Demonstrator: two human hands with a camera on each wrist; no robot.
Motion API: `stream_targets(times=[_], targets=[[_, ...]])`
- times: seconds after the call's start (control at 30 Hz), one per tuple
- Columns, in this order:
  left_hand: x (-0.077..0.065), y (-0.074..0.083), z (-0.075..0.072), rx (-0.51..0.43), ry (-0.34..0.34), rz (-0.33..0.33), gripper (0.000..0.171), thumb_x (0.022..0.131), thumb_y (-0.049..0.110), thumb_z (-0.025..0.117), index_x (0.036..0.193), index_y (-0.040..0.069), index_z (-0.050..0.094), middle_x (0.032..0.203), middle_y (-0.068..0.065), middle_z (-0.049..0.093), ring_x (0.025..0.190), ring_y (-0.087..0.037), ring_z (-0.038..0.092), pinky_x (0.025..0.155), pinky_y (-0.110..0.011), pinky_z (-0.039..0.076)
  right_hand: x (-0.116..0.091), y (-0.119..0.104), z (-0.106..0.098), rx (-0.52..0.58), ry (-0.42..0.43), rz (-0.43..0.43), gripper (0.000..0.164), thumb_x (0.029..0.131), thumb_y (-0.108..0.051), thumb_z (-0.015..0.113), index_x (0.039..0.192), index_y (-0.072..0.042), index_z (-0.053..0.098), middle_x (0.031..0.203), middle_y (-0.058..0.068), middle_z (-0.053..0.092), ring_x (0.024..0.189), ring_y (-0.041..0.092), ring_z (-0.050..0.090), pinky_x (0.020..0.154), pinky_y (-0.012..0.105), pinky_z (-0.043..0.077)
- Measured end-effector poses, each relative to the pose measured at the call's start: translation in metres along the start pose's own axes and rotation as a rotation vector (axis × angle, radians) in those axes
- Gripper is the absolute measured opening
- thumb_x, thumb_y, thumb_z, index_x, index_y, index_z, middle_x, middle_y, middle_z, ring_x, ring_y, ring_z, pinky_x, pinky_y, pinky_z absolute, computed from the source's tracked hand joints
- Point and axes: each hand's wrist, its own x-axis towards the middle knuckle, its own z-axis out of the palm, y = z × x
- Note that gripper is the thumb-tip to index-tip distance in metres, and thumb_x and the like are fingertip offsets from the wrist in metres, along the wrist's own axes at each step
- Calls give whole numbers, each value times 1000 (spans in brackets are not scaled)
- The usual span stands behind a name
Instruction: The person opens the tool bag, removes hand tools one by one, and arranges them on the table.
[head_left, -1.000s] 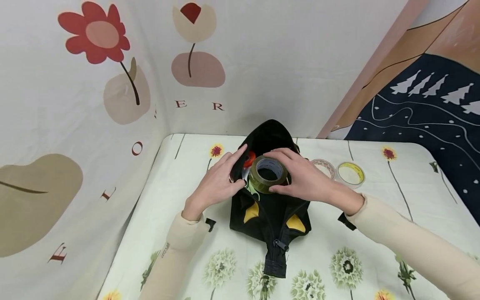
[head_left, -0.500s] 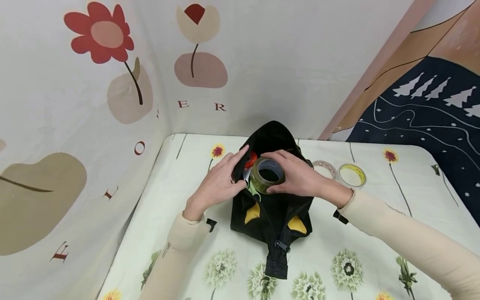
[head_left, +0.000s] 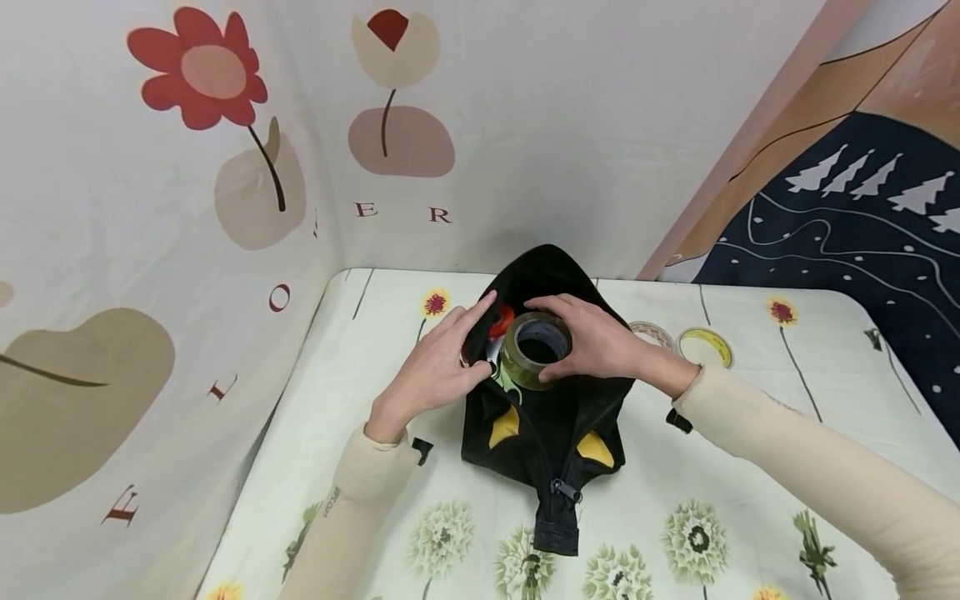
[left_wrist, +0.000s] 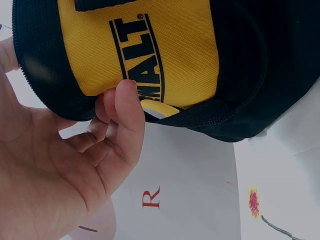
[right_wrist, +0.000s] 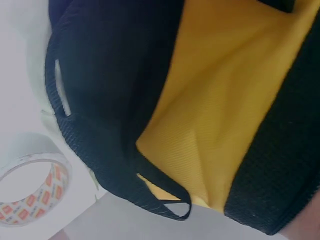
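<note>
A black zip bag (head_left: 487, 454) with yellow patches stands with its mouth spread. Its yellow side panel in the left wrist view bears part of a black brand print. My left hand (head_left: 438, 362) holds the left rim, thumb inside and fingers along the outer wall. In the mouth sits a wide brown packing tape roll (head_left: 517, 367), its round hole facing up. My right hand (head_left: 600, 342) grips this roll from the right, fingers at its far edge and thumb at its near edge. A red piece (head_left: 501, 321) and a light green piece (head_left: 512, 387) show beside the roll, partly hidden.
Right of the bag, on the flower-print tablecloth (head_left: 750, 450), lie a clear tape roll (head_left: 654, 332) and a roll with a yellow core (head_left: 724, 348). The zip end (head_left: 557, 533) of the bag hangs toward the front. A printed cloth wall (head_left: 525, 167) rises behind.
My right hand and the packing tape shift only slightly within the bag's mouth. The bag's right side bulges further outward, covering a little more of the clear roll. My left hand keeps its place.
</note>
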Motion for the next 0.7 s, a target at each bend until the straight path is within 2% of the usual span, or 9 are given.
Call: stream_targets(times=[0.43,0.7], targets=[[0,0,-1,-3,0,0,92,93,18,65,178,20,31,125,-12,57,72,-19,54,70,-39,47,9,16,12,-2,-19,22,100,77,-21,104,161,-2,52,156,24,55,140,42,57,115,62,48],[0,0,-1,-9,-2,2,92,92,17,65,177,21,31,127,-13,58,71,-20,53,68,-39,45,12,21,15,26,-55,74,107,77,-22,104,165,-3,47,159,27,50,144,45,53,116,64,46]])
